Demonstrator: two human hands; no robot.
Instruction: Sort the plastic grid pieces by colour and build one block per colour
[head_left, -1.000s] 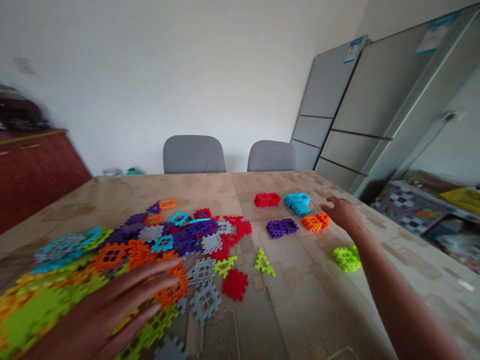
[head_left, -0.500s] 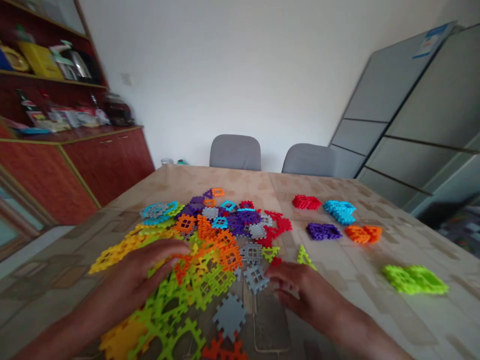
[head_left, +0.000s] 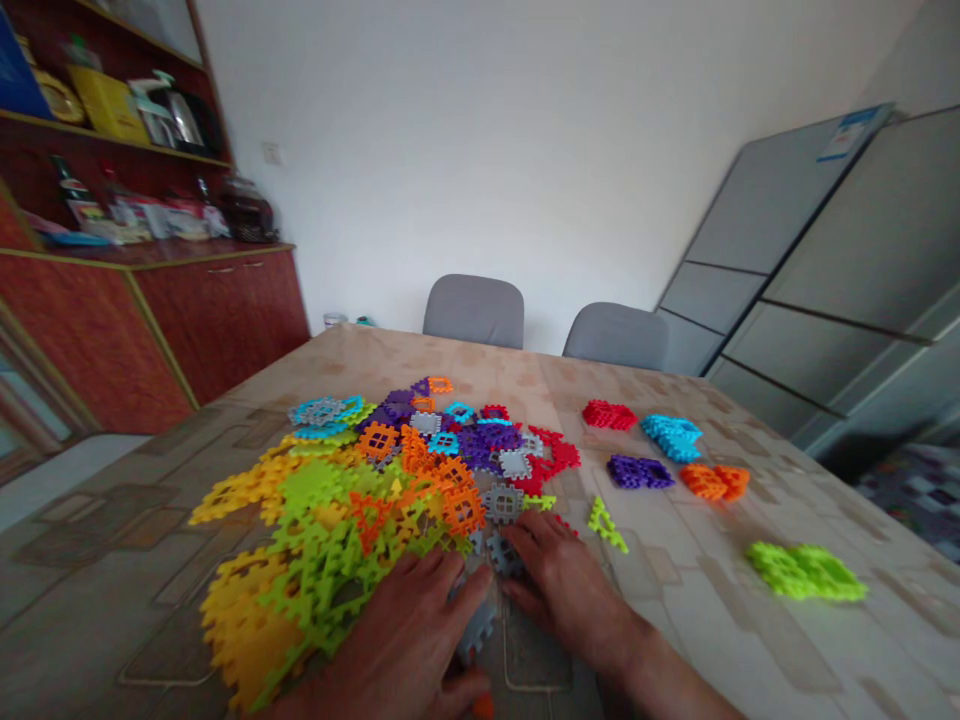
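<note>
My left hand (head_left: 409,635) reaches low over the near edge of a pile of interlocking plastic tiles. Its fingers are apart, with the index finger lying across a grey square tile (head_left: 477,628) and the thumb lower down by an orange bit (head_left: 484,705). My right hand (head_left: 559,575) comes in from the right, thumb and fingers parted at the edge of a grey window tile (head_left: 501,555), partly covering it. Just beyond lies another grey window tile (head_left: 504,503). Lime green tiles (head_left: 330,560) and orange tiles (head_left: 461,510) lie beside the left hand.
On the right stand sorted stacks: red (head_left: 609,415), blue (head_left: 671,437), purple (head_left: 639,471), orange (head_left: 715,481) and lime green (head_left: 806,571). A lime triangle (head_left: 606,525) lies alone. Yellow tiles (head_left: 251,620) fill the pile's left side. Two grey chairs (head_left: 474,310) are behind the table.
My left hand has moved right and nearer, from above the pile's middle down to the grey square tile. My right hand has shifted slightly left onto the grey window tile. The view has tilted slightly.
</note>
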